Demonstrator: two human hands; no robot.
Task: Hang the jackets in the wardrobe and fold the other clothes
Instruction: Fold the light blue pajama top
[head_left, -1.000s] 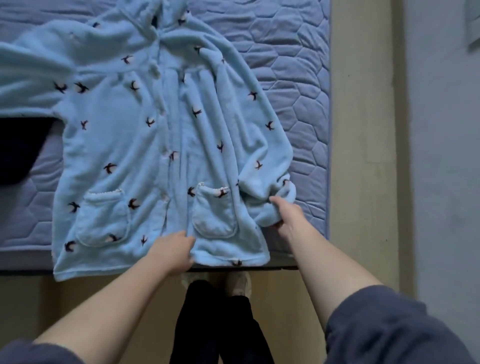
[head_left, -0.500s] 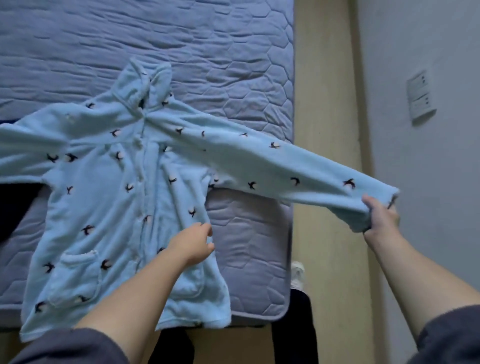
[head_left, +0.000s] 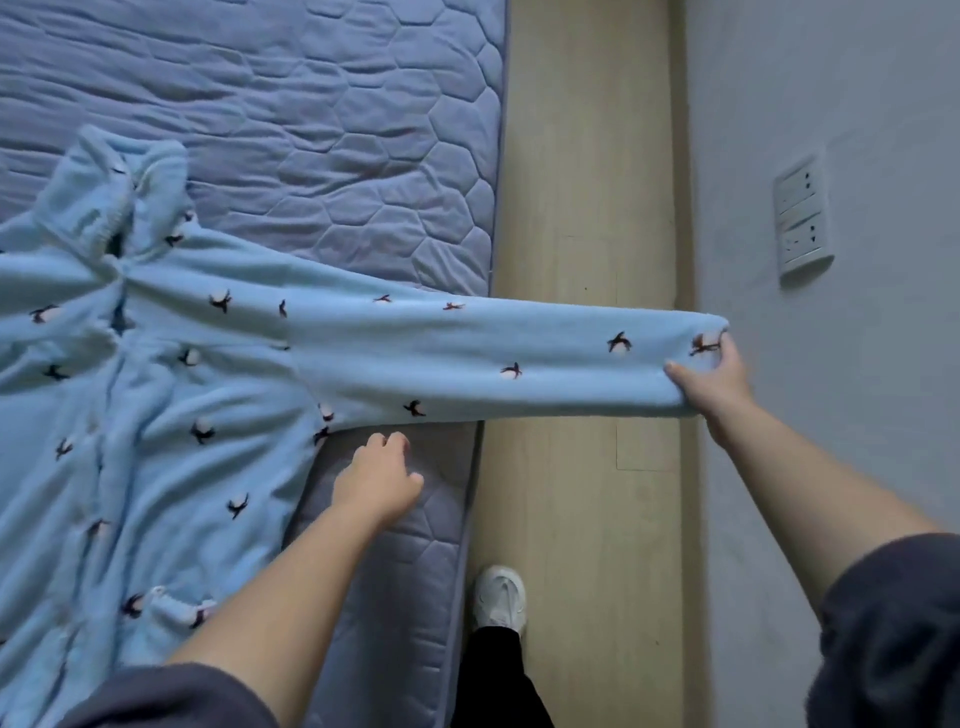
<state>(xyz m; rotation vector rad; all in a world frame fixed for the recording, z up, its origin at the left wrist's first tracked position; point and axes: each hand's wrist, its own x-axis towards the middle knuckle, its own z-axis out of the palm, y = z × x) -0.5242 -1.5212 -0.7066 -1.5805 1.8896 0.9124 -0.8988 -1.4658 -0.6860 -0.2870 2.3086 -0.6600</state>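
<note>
Right hand (head_left: 719, 379) on the cuff, fingers (head_left: 730, 349) clamped round the end of the sleeve (head_left: 467, 358). From those fingers the sleeve runs taut, out over the floor (head_left: 587, 208), back to the bed (head_left: 311, 130). The robe (head_left: 156, 415) lies spread on the bed. Left hand (head_left: 376, 480) sits just under the sleeve by the armpit, fingers (head_left: 396, 442) loosely curled, gripping nothing. A pocket (head_left: 176, 610) shows beside the left forearm; its contents, can't tell.
</note>
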